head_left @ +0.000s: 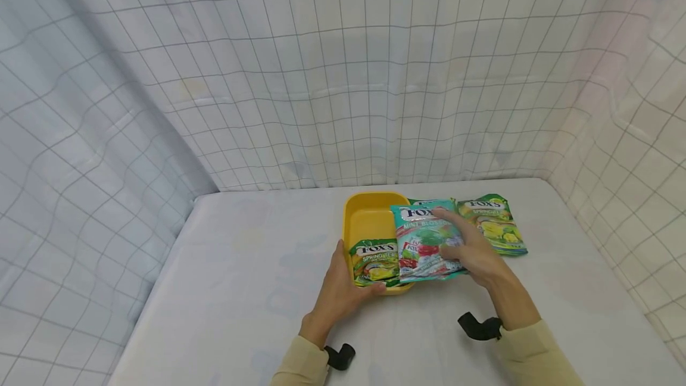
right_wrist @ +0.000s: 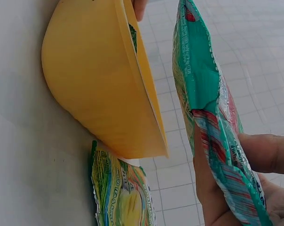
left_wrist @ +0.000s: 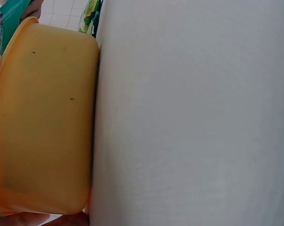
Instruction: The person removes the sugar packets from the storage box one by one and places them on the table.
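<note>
Grid-patterned curtain [head_left: 321,136] hung behind the white table [head_left: 241,261], where we saw a yellow tub [head_left: 367,219], its long axis running away from us, with a tea pack [head_left: 372,260] lying in its near end. The left hand [head_left: 343,285] gripped the tub's near-left corner, fingers along the left wall, thumb at the near rim. The right hand [head_left: 477,255] pinched the mint pack [head_left: 420,243] between thumb and fingers. From above we saw that pack overlap the tub's right rim, its heading pointing away from us, roughly in line with the tub; the right wrist view showed us a gap between pack and rim. We judged that the tub's bare far end lay ahead and left of the right fingers. Beyond that hand lay a second tea pack [head_left: 495,228], near a mostly hidden green pack [head_left: 420,202].
</note>
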A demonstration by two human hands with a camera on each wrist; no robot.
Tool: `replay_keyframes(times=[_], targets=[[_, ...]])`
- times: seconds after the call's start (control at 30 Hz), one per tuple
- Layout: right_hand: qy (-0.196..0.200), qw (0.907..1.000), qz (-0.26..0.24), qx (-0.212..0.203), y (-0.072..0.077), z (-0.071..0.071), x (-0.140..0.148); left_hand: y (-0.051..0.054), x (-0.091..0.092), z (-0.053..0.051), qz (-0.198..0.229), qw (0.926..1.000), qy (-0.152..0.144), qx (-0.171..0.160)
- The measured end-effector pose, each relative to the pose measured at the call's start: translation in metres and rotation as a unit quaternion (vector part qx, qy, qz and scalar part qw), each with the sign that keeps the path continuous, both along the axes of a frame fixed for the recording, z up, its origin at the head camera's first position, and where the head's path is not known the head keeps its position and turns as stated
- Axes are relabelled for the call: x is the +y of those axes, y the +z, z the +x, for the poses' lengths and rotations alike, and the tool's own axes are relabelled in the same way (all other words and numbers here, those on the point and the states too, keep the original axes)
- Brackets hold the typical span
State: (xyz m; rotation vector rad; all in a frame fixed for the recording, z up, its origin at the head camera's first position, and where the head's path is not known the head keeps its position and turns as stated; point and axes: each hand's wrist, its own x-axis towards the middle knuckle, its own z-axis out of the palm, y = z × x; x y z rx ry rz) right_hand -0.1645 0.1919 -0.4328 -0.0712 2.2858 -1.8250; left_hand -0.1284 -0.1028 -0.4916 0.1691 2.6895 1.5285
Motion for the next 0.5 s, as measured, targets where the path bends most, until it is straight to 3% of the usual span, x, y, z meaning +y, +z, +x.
replay_keyframes(times=[0.5], targets=[[-0.011,0.9997,-0.02,-0.009,-0.007,0.009,0.025,-0.001,0.0,0.0,-0.003,0.9999,0.0,0.015]])
